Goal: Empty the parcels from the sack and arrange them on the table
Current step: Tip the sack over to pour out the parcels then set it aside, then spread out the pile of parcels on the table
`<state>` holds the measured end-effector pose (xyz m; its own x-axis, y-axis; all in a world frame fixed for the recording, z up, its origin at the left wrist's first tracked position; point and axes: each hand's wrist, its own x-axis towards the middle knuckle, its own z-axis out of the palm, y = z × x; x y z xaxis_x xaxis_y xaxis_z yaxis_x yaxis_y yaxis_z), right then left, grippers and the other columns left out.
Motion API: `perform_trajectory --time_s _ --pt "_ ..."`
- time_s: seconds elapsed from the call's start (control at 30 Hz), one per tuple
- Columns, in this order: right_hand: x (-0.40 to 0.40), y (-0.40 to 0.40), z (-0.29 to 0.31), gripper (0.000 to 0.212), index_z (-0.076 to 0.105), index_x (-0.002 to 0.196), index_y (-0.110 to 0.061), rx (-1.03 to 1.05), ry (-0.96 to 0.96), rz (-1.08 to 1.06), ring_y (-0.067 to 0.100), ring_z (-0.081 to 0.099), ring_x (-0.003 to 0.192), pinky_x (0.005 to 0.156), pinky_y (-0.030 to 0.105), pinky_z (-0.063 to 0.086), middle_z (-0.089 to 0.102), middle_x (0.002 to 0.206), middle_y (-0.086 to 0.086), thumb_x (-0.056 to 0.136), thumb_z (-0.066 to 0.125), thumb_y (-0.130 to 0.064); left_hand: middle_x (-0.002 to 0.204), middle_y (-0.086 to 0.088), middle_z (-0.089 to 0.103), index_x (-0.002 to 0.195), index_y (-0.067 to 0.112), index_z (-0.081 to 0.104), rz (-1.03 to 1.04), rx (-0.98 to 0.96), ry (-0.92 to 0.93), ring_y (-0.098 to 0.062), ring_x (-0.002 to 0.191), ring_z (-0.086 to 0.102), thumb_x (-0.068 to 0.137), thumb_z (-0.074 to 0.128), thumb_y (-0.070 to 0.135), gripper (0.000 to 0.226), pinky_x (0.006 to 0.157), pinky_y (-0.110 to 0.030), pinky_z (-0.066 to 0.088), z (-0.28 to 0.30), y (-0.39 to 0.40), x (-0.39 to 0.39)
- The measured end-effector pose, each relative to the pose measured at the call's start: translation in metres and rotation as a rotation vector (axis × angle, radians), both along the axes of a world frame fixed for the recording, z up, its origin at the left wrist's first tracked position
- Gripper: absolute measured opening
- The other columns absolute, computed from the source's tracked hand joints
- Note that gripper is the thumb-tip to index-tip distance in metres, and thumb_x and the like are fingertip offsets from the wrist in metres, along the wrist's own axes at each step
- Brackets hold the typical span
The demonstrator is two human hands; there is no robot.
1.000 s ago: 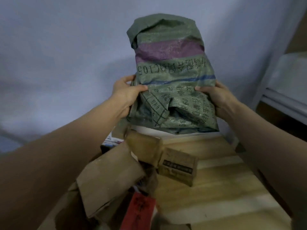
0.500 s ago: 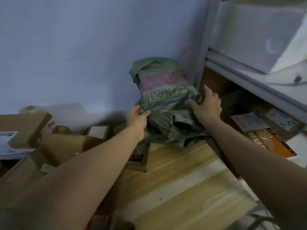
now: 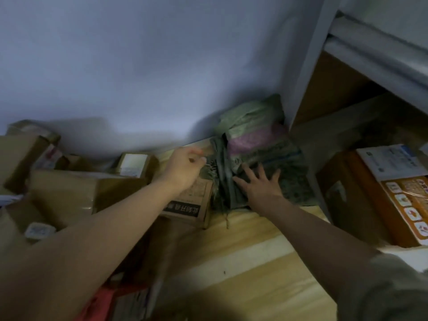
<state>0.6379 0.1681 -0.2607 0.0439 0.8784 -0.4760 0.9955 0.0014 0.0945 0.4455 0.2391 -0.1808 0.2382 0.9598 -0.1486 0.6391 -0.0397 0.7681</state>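
Sack [image 3: 257, 149] now lies crumpled in the far corner of the wooden table [image 3: 250, 258], against the wall and beside the shelf upright; half a second ago both hands held it upright. Right hand [image 3: 259, 186] presses flat on it, fingers spread. Left hand [image 3: 185, 169] has its fingers curled at the frayed edge, seemingly pinching the fabric, though blur hinders certainty. Woven green with a purple band and dark print. Cardboard parcels [image 3: 69, 193] are heaped to the left.
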Motion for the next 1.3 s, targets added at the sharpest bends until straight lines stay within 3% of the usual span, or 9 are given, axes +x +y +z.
perform_trajectory --time_s 0.17,0.27,0.43,0.67,0.8,0.9,1.03,1.13,1.3 --pt "-0.001 0.014 -0.002 0.052 0.023 0.153 -0.039 -0.066 0.013 -0.219 0.045 0.0 0.149 0.11 0.076 0.005 -0.005 0.166 0.004 0.103 0.038 -0.033 0.127 0.003 0.054 0.109 0.024 0.066 -0.04 0.204 0.012 -0.01 0.111 0.056 0.094 0.062 0.019 0.016 0.1 -0.025 0.044 0.046 -0.014 -0.042" --pt "-0.037 0.013 0.008 0.059 0.034 0.148 -0.024 0.191 0.076 -0.215 0.042 0.011 0.147 0.117 0.063 0.01 0.007 0.163 0.016 0.096 0.049 -0.046 0.128 0.006 0.053 0.111 0.025 0.066 -0.069 0.341 -0.011 -0.005 0.115 0.055 0.094 0.06 0.013 0.022 0.105 -0.027 0.044 0.067 -0.032 -0.079" --pt "-0.116 -0.023 0.047 0.076 0.037 0.149 -0.019 0.69 0.453 0.268 0.038 0.011 0.15 0.118 0.062 0.01 0.017 0.162 0.019 0.085 0.062 -0.051 0.128 -0.005 0.057 0.109 0.013 0.07 -0.056 0.505 0.063 -0.014 0.118 0.055 0.092 0.059 0.01 0.02 0.104 -0.035 0.045 0.079 -0.075 -0.158" --pt "-0.231 -0.113 0.08 0.092 0.018 0.154 -0.037 0.468 0.433 0.98 0.029 -0.005 0.152 0.118 0.062 -0.008 0.001 0.166 0.006 0.078 0.045 -0.08 0.127 -0.009 0.059 0.106 0.009 0.071 0.076 0.716 0.015 -0.021 0.125 0.054 0.09 0.059 0.001 0.021 0.108 -0.043 0.042 0.09 -0.128 -0.247" --pt "-0.266 -0.157 0.061 0.081 0.043 0.141 -0.034 0.355 0.406 1.234 0.032 0.034 0.133 0.11 0.061 0.029 0.039 0.147 0.009 0.074 0.055 -0.077 0.131 -0.003 0.056 0.11 0.017 0.07 0.203 0.731 0.1 -0.017 0.124 0.05 0.091 0.062 0.014 0.021 0.109 -0.03 0.036 0.078 -0.155 -0.298" --pt "-0.278 -0.175 0.05 0.078 0.054 0.131 -0.035 0.226 0.31 1.279 0.032 0.04 0.125 0.102 0.062 0.036 0.043 0.14 0.008 0.066 0.066 -0.075 0.136 -0.005 0.055 0.121 0.017 0.067 0.214 0.724 0.232 -0.018 0.126 0.047 0.092 0.062 0.023 0.03 0.107 -0.018 0.027 0.064 -0.167 -0.328" --pt "-0.27 -0.155 0.058 0.069 0.041 0.145 -0.038 0.296 0.052 1.253 0.04 0.021 0.147 0.114 0.068 0.011 0.024 0.161 0.012 0.08 0.064 -0.042 0.155 -0.005 0.035 0.145 0.027 0.046 0.142 0.61 0.398 -0.027 0.143 0.029 0.089 0.05 0.058 0.063 0.118 -0.046 0.02 0.054 -0.173 -0.348" --pt "-0.238 -0.133 0.061 0.089 0.021 0.154 -0.039 0.278 -0.08 1.138 0.041 0.001 0.151 0.115 0.07 0.007 0.002 0.166 0.012 0.078 0.068 -0.036 0.164 -0.002 0.009 0.154 0.035 0.023 0.077 0.519 0.535 -0.025 0.151 0.003 0.079 0.038 0.08 0.088 0.122 -0.047 -0.002 0.047 -0.176 -0.358" --pt "-0.243 -0.119 0.088 0.052 0.058 0.133 -0.028 0.62 0.086 0.965 0.034 0.02 0.149 0.117 0.063 0.011 0.018 0.163 0.007 0.083 0.061 -0.04 0.161 0.0 -0.026 0.154 0.041 -0.008 -0.071 0.424 0.718 -0.028 0.147 -0.026 0.06 0.036 0.097 0.118 0.118 -0.056 -0.013 0.034 -0.18 -0.37"
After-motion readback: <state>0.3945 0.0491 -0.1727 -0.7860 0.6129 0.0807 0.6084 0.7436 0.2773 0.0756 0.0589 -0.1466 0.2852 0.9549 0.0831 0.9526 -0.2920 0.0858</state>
